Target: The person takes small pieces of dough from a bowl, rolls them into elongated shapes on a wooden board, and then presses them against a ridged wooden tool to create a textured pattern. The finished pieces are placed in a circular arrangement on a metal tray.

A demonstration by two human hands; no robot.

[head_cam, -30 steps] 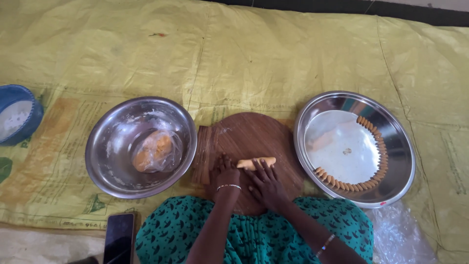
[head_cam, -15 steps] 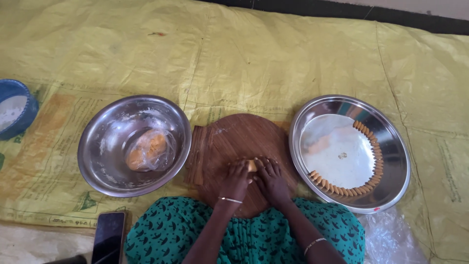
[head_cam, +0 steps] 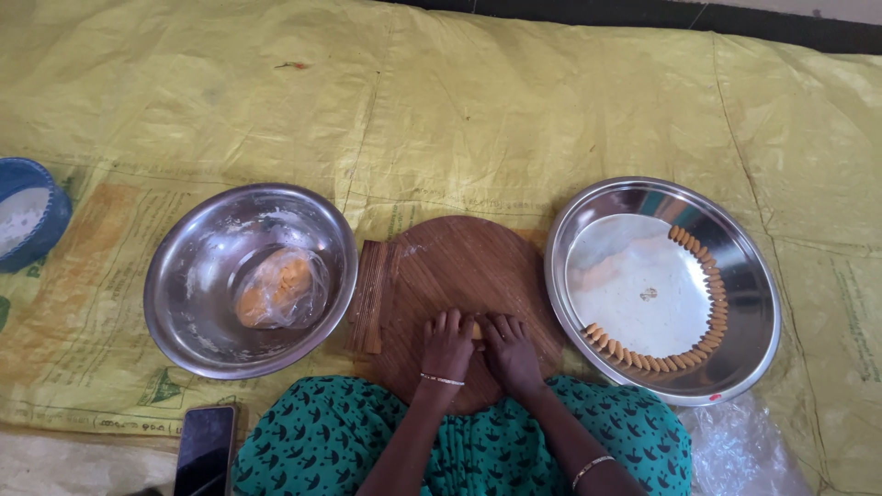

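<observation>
The little piece of orange dough (head_cam: 477,331) is lying on the round wooden board (head_cam: 459,276), near its front edge, and it is almost disappearing now: a second ago it was showing as a short pale stick beside the fingers, and now both hands are closing in over it, so only a sliver is peeping out between them. The left hand (head_cam: 447,347) is pressing down on one end with curled fingers, the right hand (head_cam: 511,351) is covering the other, the two nearly touching. Neither hand looks to be clenching it; they are lying flat on it, though from up here I cannot quite tell whether the fingertips are pinching it. That squeezing-in suggests the stick is getting shorter and thicker under the palms, or being folded up.

Just to the left of the board, the steel bowl (head_cam: 184,312) is holding the rest of the dough in a clear plastic bag (head_cam: 276,289). On the other side, the steel plate (head_cam: 753,303) is carrying a curved row of small finished pieces (head_cam: 707,312) along its rim. A dark phone (head_cam: 204,445) is lying on the yellow sheet (head_cam: 459,110).
</observation>
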